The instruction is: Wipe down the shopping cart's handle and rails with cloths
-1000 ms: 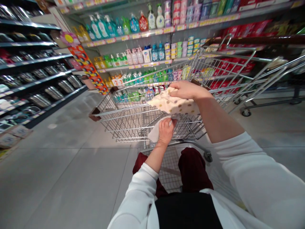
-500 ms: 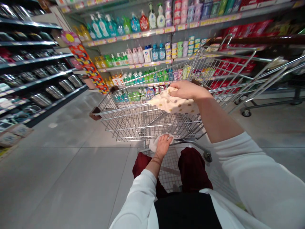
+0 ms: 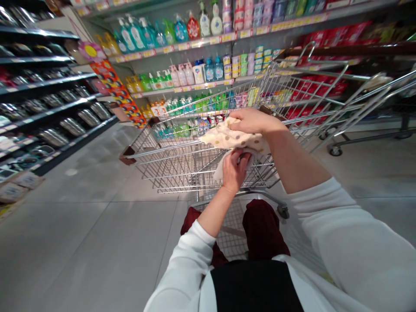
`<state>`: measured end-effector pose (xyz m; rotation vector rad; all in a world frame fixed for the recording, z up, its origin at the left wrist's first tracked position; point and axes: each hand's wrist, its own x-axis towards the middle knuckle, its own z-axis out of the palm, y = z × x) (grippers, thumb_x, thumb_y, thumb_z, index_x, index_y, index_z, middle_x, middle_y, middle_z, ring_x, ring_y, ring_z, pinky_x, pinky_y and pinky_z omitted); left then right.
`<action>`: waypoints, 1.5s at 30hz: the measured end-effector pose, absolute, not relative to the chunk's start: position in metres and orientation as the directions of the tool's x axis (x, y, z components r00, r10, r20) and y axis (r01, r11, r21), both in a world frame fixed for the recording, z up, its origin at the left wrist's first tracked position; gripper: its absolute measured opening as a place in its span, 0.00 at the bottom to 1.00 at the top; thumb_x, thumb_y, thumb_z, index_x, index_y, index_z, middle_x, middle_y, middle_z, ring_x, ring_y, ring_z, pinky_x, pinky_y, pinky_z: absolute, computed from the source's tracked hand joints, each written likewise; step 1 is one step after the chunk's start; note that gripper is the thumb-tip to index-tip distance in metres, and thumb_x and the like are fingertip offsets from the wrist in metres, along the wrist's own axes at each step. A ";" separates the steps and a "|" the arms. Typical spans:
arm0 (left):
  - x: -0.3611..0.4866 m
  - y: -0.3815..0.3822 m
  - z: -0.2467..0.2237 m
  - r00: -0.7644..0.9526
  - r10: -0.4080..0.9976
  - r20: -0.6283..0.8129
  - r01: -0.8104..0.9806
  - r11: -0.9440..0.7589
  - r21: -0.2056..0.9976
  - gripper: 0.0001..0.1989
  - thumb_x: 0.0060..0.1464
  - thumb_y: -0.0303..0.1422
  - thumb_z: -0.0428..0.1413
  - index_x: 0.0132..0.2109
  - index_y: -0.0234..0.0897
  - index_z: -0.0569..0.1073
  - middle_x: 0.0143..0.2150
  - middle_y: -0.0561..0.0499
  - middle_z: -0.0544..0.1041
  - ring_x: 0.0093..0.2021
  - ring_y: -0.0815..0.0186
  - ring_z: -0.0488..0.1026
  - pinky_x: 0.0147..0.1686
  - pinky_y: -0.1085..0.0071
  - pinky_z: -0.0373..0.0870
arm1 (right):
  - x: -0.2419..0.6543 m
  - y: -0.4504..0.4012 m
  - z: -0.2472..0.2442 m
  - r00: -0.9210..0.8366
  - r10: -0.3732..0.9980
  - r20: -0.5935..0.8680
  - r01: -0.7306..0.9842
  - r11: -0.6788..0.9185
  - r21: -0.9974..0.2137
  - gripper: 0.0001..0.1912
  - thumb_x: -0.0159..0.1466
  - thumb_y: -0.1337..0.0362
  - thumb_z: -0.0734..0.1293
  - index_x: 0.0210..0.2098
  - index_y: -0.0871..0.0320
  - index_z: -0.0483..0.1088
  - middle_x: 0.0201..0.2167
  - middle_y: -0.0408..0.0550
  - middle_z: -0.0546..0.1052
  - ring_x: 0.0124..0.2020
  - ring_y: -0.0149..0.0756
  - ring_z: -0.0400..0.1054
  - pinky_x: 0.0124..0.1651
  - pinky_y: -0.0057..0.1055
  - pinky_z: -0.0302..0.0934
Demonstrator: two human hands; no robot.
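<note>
The person's right hand [image 3: 247, 121] is clamping its fingers on a polka-dot cloth [image 3: 239, 139] over the shopping cart's near top rail [image 3: 165, 148]. The cloth's long axis is following the rail, its tip pointing toward the brown corner bumper [image 3: 127, 156]. Below, the left hand [image 3: 232, 172] is gripping a white cloth [image 3: 219, 171].

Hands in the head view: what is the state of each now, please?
Left hand: closed, holding a white cloth.
Right hand: closed, holding a dotted cloth.
</note>
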<state>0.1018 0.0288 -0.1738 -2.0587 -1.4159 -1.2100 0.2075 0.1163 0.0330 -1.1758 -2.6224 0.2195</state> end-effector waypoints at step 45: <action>0.027 -0.027 -0.291 0.119 0.947 0.298 0.970 -0.175 0.167 0.20 0.57 0.19 0.54 0.53 0.41 0.76 0.57 0.43 0.75 0.53 0.58 0.72 0.54 0.58 0.72 | 0.207 0.118 0.032 -0.645 0.742 0.181 0.715 0.670 -0.201 0.14 0.64 0.54 0.62 0.41 0.53 0.76 0.44 0.52 0.79 0.43 0.44 0.69 0.42 0.37 0.57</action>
